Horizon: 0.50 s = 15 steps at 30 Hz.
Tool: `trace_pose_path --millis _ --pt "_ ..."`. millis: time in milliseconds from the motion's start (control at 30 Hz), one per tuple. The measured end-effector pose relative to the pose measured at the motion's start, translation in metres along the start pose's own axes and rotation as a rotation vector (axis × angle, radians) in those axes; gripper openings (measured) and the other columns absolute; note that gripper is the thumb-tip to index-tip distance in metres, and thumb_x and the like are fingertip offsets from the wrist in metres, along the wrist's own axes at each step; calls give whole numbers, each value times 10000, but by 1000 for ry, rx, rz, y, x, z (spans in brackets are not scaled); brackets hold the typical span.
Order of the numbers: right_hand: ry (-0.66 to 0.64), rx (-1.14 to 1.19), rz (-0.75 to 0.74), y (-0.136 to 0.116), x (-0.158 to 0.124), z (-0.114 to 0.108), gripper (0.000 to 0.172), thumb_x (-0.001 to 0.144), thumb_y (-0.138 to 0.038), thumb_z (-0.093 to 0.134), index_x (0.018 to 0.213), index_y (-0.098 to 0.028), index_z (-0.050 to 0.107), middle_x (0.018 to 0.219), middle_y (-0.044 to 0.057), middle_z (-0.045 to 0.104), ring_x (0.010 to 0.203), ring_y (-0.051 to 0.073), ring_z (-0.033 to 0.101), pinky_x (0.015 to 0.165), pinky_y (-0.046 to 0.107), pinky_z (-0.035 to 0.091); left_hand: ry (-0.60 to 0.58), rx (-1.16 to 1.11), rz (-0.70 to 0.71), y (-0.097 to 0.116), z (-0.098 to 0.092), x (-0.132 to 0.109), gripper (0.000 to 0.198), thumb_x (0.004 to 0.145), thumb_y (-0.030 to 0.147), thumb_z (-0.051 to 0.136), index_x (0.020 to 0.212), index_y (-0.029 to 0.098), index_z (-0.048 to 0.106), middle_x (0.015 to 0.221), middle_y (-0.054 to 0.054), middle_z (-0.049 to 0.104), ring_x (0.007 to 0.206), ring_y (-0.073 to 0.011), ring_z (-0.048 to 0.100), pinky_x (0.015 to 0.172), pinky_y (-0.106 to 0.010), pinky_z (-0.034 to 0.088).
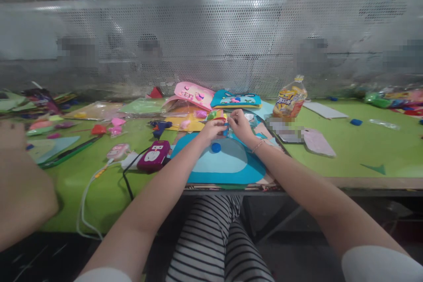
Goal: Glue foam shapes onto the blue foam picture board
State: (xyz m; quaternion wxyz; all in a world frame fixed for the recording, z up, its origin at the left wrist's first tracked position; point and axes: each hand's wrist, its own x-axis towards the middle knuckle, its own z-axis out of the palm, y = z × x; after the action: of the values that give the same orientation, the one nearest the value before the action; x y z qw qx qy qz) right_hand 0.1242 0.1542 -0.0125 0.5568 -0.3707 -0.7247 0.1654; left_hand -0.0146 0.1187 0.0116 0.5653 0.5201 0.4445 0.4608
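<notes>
My left hand [212, 132] and my right hand [240, 125] are close together over the far edge of a blue foam sheet [188, 167]. The fingers of both are bent and pinched around a small clear plastic packet [230, 131] with some blue showing; its details are too small to make out. Nearer to me, a round blue lump [216, 147] lies on the light blue oval [224, 161] of the sheet. Just beyond my hands are small bags with green and pink lumps [200, 114], on yellow sheets [176, 123].
Decorated pink [194, 94] and teal pieces [236, 99] lie at the back. A drink bottle [289, 99] and a phone [317, 142] are on the right. On the left are a purple box [154, 155], a glue gun [161, 128], cables [84, 198] and another person's arm [23, 194].
</notes>
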Motion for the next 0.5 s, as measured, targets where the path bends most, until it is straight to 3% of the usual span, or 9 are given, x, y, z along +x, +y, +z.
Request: trace_pose_path --millis 333,500 --pt "21 255 164 2 3 2 200 817 -401 495 817 -228 395 608 -51 457 557 117 455 542 256 363 -34 -95 -12 -2 -3 4 91 692 117 671 748 135 601 612 -11 612 561 -106 583 667 -293 509" --pt "33 285 133 3 3 1 215 786 -399 536 785 -218 421 657 -44 449 583 105 436 549 249 361 -60 -137 -16 -4 -5 9 81 714 115 655 779 119 607 644 -23 624 550 -100 591 636 -272 513"
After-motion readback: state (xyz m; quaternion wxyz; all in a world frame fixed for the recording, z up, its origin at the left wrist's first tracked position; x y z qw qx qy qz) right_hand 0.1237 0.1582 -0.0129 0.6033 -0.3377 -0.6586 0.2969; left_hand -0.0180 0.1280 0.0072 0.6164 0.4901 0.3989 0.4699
